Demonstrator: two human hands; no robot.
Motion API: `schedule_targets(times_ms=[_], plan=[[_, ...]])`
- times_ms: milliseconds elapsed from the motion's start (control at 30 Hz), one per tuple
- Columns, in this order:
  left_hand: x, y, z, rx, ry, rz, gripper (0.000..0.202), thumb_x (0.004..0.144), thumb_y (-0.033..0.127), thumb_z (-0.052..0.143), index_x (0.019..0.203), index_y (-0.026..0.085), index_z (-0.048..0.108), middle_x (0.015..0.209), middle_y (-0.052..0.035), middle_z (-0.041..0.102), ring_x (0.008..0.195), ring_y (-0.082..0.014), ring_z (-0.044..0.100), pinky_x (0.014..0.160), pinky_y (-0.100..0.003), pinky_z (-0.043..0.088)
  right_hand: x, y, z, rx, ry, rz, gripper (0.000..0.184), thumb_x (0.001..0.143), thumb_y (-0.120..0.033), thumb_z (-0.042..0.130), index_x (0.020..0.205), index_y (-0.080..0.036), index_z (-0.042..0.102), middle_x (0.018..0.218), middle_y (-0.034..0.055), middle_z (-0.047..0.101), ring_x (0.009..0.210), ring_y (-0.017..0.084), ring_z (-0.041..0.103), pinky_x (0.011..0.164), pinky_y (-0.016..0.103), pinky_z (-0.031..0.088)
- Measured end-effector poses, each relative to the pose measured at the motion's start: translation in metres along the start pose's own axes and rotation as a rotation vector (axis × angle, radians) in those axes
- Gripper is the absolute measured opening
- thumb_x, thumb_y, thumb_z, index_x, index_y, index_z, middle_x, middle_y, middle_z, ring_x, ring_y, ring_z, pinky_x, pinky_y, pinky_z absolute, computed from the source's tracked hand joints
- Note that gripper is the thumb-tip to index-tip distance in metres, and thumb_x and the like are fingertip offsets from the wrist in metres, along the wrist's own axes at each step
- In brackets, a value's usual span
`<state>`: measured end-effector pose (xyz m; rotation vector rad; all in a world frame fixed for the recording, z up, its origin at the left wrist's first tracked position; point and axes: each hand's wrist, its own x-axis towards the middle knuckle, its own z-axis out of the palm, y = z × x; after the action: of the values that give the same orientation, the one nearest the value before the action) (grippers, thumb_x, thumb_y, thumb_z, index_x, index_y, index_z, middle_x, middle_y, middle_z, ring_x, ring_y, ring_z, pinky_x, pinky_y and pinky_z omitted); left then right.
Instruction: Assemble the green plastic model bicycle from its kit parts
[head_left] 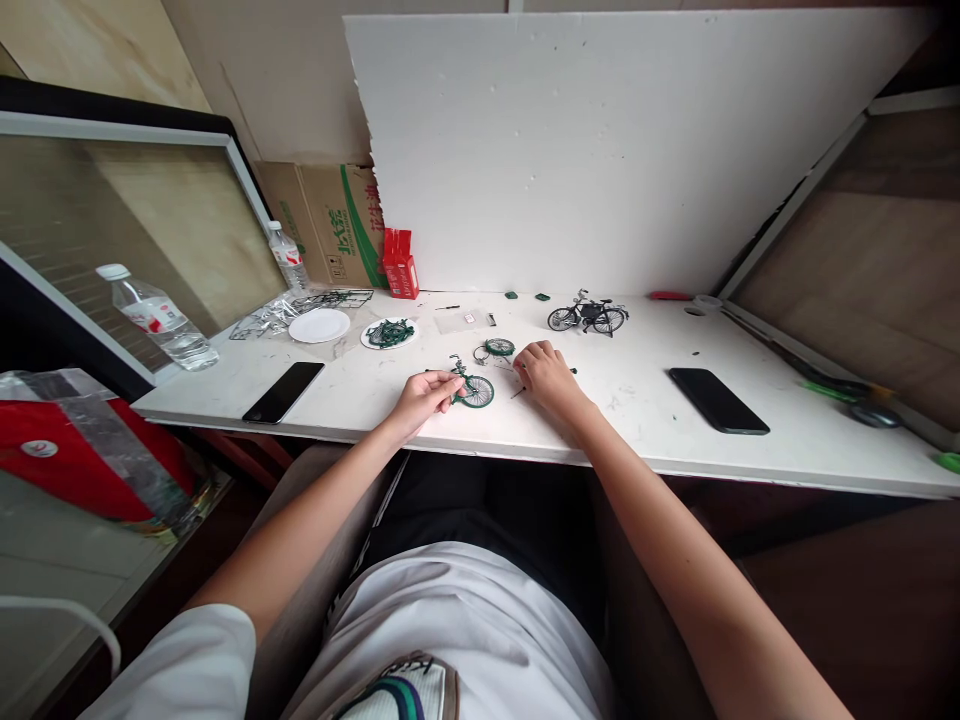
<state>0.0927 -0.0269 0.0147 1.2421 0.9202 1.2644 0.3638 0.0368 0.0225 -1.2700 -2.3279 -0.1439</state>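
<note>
With the left hand (429,398) lightly pinching the green model-bicycle front end (459,373), spare its spoked wheel (478,392); whether the right hand (549,374) grips anything, I cannot tell.

Incomplete green model bicycle (475,390), upright in left fingers (438,384)

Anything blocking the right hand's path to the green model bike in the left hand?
Nothing upright shows between the right hand and the green model bike in the left hand. Only a thin dark piece lies low near the right hand. The loose green wheel sits farther back, off the direct line.
</note>
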Motion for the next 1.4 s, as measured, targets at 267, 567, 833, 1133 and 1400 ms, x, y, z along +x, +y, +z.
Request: schedule_targets(times_ms=[267,567,833,1133,1400], plan=[[-0.003,-0.002,-0.005,-0.034,-0.022,-0.013,0.041,0.077,0.048,0.091,0.095,0.014,0.079,0.091,-0.0097,0.076,0.056,-0.0058,0.047,0.053,-0.024,0.031,0.002,-0.064,-0.001,0.882,0.143,0.048,0.035,0.108,-0.056,0.050,0.110,-0.023,0.061,0.109,0.0082,0.070,0.100,0.022,0.068,0.083,0.035,0.055],[-0.004,-0.001,-0.003,0.043,-0.065,0.026,0.043,0.079,0.048,0.089,0.100,0.012,0.080,0.089,-0.0103,0.076,0.053,-0.0050,0.044,0.054,-0.025,0.034,-0.006,-0.093,0.024,0.990,0.187,0.061,0.033,0.107,-0.055,0.051,0.106,-0.023,0.061,0.105,0.0062,0.067,0.092,0.020,0.066,0.081,0.034,0.055],[-0.005,-0.002,-0.003,0.074,-0.077,0.031,0.043,0.080,0.050,0.088,0.100,0.012,0.081,0.087,-0.0106,0.076,0.052,-0.0056,0.043,0.051,-0.026,0.031,-0.006,-0.093,0.026,0.895,0.203,0.032,0.030,0.108,-0.050,0.051,0.106,-0.023,0.063,0.109,0.0079,0.069,0.099,0.022,0.067,0.086,0.037,0.053],[-0.003,-0.006,-0.008,0.081,-0.109,0.038,0.043,0.083,0.050,0.086,0.102,0.012,0.080,0.088,-0.0098,0.075,0.051,-0.0035,0.038,0.049,-0.024,0.026,-0.007,-0.091,0.028,0.824,0.260,0.004,0.026,0.107,-0.046,0.054,0.107,-0.022,0.066,0.108,0.0086,0.073,0.100,0.023,0.068,0.084,0.037,0.055],[-0.004,-0.006,-0.007,0.091,-0.107,0.042,0.041,0.083,0.049,0.086,0.101,0.013,0.081,0.087,-0.0100,0.076,0.052,-0.0042,0.038,0.050,-0.024,0.026,-0.006,-0.090,0.030,0.812,0.263,0.011,0.030,0.107,-0.049,0.055,0.106,-0.023,0.069,0.108,0.0091,0.074,0.100,0.023,0.069,0.083,0.037,0.056]])
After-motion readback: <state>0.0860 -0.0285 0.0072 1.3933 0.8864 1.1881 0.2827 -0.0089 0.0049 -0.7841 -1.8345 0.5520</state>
